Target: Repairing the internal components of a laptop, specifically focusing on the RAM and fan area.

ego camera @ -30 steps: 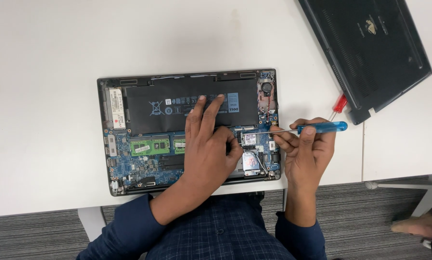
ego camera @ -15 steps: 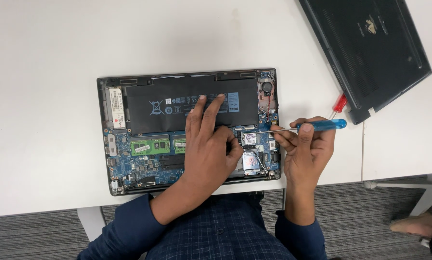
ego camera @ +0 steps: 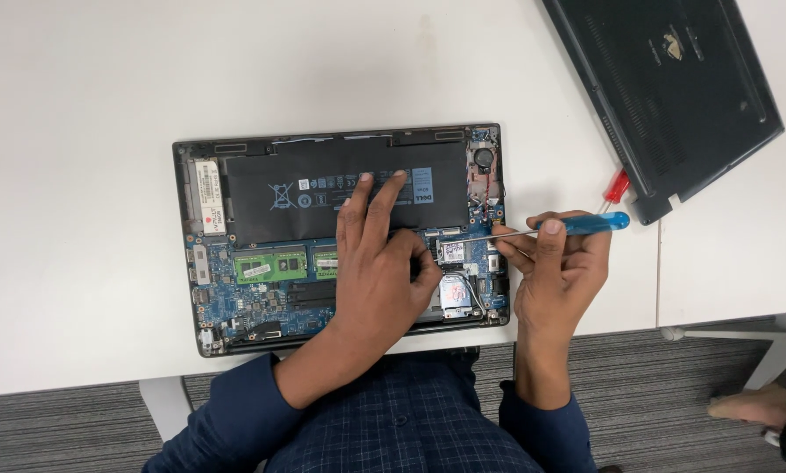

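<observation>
1. The right hand [ego camera: 555,276] pinches a blue-handled screwdriver [ego camera: 557,227] between thumb and fingers; its shaft lies nearly level, the tip over the right side of the opened laptop [ego camera: 340,236].
2. The left hand [ego camera: 380,267] lies flat on the laptop's middle, fingers spread, fingertips on the black battery [ego camera: 279,188].
3. The laptop sits at the near edge of the white surface [ego camera: 77,131].
4. A red-handled screwdriver [ego camera: 615,188] lies just right of the laptop.
5. The removed dark bottom cover [ego camera: 673,88] lies farther right, beyond it.
6. Left of and behind the laptop, the surface is open.
</observation>
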